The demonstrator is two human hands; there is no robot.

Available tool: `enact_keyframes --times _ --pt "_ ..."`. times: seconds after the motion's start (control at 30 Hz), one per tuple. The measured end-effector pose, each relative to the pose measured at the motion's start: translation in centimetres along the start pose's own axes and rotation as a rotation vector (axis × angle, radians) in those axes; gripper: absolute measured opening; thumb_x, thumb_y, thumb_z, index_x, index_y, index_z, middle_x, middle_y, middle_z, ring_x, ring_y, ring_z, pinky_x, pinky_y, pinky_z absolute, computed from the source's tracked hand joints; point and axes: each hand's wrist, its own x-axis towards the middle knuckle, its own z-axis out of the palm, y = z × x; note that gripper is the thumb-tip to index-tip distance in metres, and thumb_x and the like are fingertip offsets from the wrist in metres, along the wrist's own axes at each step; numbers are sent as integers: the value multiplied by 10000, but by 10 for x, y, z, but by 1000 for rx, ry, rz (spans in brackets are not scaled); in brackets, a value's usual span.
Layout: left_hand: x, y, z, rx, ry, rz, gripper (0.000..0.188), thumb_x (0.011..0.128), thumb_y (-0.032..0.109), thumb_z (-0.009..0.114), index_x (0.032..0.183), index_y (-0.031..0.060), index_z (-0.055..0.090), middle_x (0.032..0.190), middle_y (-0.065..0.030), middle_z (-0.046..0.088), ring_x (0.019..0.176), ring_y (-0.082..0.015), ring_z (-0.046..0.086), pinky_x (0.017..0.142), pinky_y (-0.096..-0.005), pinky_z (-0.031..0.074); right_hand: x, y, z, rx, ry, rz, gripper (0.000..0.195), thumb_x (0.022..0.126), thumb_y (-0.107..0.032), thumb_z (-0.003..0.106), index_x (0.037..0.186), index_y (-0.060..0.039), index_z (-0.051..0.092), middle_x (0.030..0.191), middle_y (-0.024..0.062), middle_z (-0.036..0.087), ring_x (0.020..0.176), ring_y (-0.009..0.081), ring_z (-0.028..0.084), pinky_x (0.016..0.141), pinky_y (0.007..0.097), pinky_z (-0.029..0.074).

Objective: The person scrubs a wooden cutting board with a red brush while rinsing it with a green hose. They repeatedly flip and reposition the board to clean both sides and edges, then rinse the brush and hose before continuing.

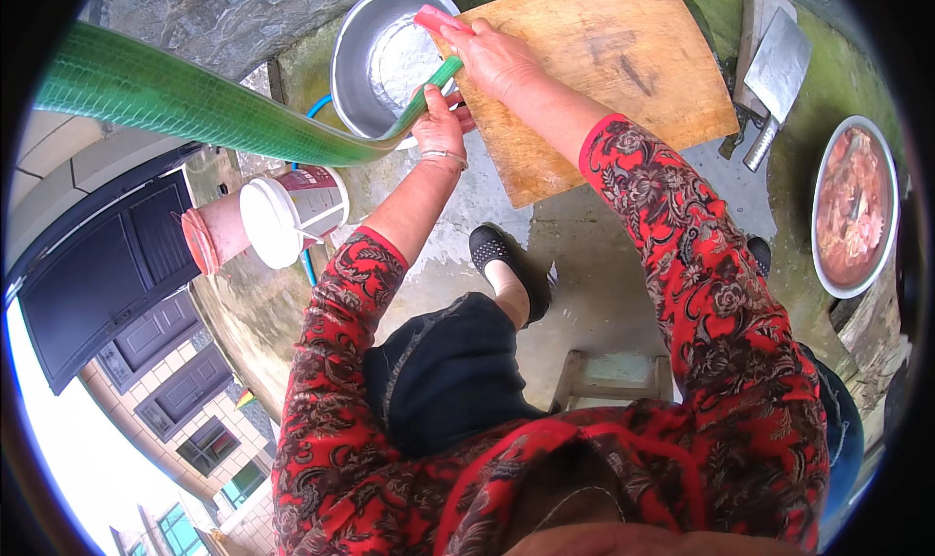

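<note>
My left hand (440, 123) grips a green ribbed hose (219, 110) near its end. The hose sweeps in from the upper left, large in the view, and its tip lies by the left edge of a wooden cutting board (599, 67). My right hand (497, 56) holds a red piece (441, 21), perhaps a handle or brush, over that same edge; what it is, I cannot tell. Dark marks show on the board's face. Behind both hands stands a metal basin (358, 59) with a whitish, bright bottom.
At right a cleaver (781, 67) rests on a narrow slab (756, 23). Below it, a metal basin (818, 213) holds raw meat (855, 205) in reddish liquid. Two buckets, one white (270, 220) and one pinkish (226, 227), are at left. A small stool (617, 392) stands below me.
</note>
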Motion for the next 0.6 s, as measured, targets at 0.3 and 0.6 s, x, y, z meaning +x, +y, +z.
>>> enact_keyframes --times 0.3,0.6 --pt "-5 -3 -5 -3 -69 -9 408 991 323 414 1313 87 333 994 -196 622 673 -269 665 534 -360 576 -13 2 -14 10 -71 -26 373 923 -178 490 1288 -242 540 1091 133 566 925 327 625 767 433 515" --pt "-6 0 -9 -43 -23 -6 394 994 329 391 1318 115 322 950 -182 635 637 -272 665 521 -363 576 -57 31 -34 -46 -23 34 318 940 -230 499 1249 -269 564 1009 131 567 858 339 616 724 442 511"
